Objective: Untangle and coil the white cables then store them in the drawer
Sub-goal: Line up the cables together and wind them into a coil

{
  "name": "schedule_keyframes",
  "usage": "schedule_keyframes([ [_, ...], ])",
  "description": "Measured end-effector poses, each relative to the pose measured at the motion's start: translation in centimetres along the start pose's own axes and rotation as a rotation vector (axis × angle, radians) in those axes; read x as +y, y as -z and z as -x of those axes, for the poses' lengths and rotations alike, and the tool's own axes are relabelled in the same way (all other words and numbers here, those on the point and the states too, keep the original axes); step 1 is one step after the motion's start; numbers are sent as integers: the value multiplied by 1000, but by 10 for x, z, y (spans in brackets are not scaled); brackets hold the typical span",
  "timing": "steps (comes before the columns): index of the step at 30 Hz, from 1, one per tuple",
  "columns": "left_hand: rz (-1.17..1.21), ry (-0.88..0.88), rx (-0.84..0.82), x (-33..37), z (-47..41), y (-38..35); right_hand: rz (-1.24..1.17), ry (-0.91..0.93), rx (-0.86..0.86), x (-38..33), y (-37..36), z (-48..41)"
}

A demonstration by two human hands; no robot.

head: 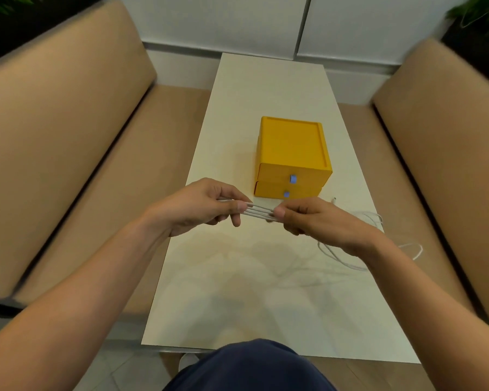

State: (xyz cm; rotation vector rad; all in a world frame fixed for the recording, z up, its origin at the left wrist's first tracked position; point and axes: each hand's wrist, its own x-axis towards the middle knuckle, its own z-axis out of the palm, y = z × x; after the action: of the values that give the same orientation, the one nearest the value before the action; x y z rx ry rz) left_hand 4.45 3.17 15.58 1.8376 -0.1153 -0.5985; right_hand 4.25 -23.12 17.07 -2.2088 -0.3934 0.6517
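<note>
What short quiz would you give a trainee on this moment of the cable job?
1. True or false: both drawers of the yellow drawer unit are closed.
2. Which grips the white cable bundle: A, left hand alone; B, right hand alone; C, both?
3. Fill in: the loose cable loops lie on the table to the person's ____.
Key: 1 true; 2 C; 3 right.

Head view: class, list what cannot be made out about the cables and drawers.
Head view: the ends of the held cables sit inside the left hand and right hand grip.
Head view: the loose cable runs behind the right wrist; whether it joins them is hidden.
Head view: the drawers are closed, so their fronts hide the contents.
Head view: the cable tip is too small to identify.
</note>
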Motion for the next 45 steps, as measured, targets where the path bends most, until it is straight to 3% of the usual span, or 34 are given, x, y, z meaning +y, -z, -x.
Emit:
schedule_keyframes([
  [7, 73, 16, -68, 4, 4, -5, -46, -15, 182, -1, 0, 3],
  [11, 53, 42, -31, 8, 3, -9, 51, 47, 243, -3, -1, 3],
  [15, 44, 38, -22, 10, 2, -15, 69, 91, 191, 0, 4, 9],
  [20, 70, 17, 0, 13, 6, -16, -136, 67, 55, 3, 11, 11],
  [25, 79, 5, 29, 11, 12, -19, -84, 30, 59, 3, 11, 3],
  [29, 59, -4, 95, 10, 16, -17, 94, 106, 52, 2, 9, -3],
  [32, 99, -7, 102, 13, 18, -17, 27, 107, 37, 4, 13, -1],
  [35, 96, -19, 81, 18, 17, -18, -58, 101, 38, 7, 15, 3],
  [40, 60, 47, -18, 12, 13, -21, 46, 120, 97, 14, 14, 4],
  [45, -252, 118, -259, 10, 7, -20, 151, 136, 109, 13, 2, 4],
])
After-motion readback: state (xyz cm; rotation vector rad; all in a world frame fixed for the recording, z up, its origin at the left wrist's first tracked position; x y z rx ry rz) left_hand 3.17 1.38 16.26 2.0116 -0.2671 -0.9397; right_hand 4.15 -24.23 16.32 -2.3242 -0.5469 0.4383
